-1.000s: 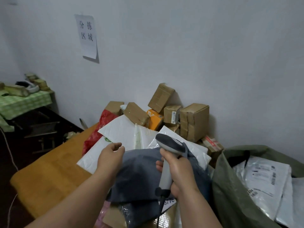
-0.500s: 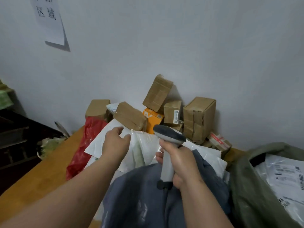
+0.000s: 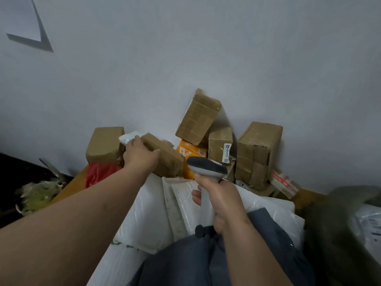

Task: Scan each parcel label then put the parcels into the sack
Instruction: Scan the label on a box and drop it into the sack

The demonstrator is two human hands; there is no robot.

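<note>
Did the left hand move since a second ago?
Yes. The left hand went forward from the grey bag toward the wall, and now grips the flat brown box.

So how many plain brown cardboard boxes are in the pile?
5: far-left box, one under the left hand, tilted top box, small labelled box, large right box. Others may be hidden.

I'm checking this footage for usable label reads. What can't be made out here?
Head view only:
- Flat brown box: no label shows; the left hand covers its near end.
- Small box's label: too small to read.
- Sack: blurred and cut off by the right edge.
- Scanner: its window faces away; the right hand hides the trigger.
</note>
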